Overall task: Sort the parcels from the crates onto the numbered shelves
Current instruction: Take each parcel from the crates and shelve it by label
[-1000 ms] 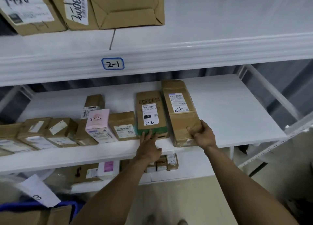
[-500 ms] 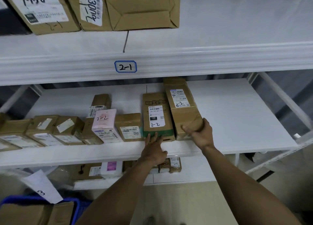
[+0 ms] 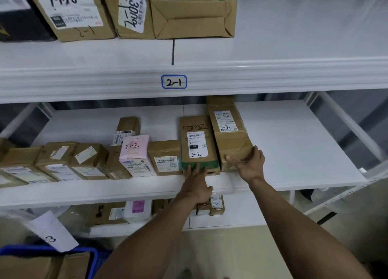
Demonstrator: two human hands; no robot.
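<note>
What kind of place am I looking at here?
Probably a parcel sorting room: white metal shelving with a 2-1 tag, cardboard parcels hand-marked 2-2, and a blue crate holding more boxes.

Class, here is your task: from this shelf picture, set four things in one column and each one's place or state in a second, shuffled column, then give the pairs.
Things
1. pink box
2. green-banded parcel
3. long brown parcel
4. blue-framed tag

Places and states
A. gripped at its near end by the right hand
B. stuck on the upper shelf, front edge
C. touched by the left hand, fingers straight
D. no hand on it, beside the small brown parcel

Pairs: 1-D, 2-C, 3-A, 4-B
</note>
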